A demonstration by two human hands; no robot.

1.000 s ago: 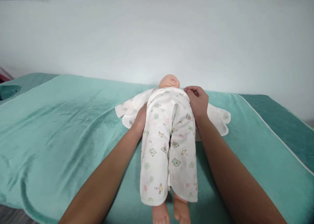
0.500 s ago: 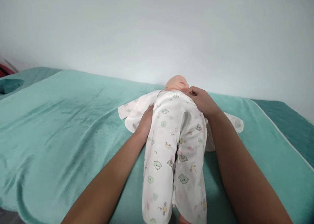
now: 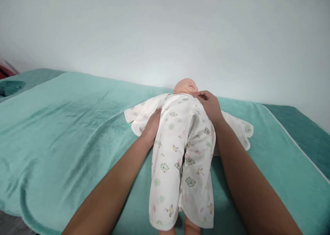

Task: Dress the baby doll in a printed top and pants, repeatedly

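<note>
A baby doll (image 3: 186, 86) lies on its back, its head toward the wall. White printed baby trousers (image 3: 167, 149) cover its front from the neck down over the legs, and its feet poke out at the bottom. Beneath them spreads a white baby shirt (image 3: 148, 109) with sleeves out to both sides. Flat along the left side of the trousers rests my left hand (image 3: 152, 126), its fingertips hidden against the cloth. My right hand (image 3: 208, 103) is closed at the upper right edge of the trousers, thumb and fingers pinching cloth just below the doll's chin.
A light green plush blanket (image 3: 67, 132) with wrinkles lies under the doll. Darker green padding (image 3: 296, 125) shows at the right. A pale wall (image 3: 165, 35) stands right behind the head. Something red (image 3: 6, 73) is at the far left edge.
My view has tilted slightly, so more of the doll's feet shows. The right sleeve and side of the shirt are more visible. Both hands stay in nearly the same places.
</note>
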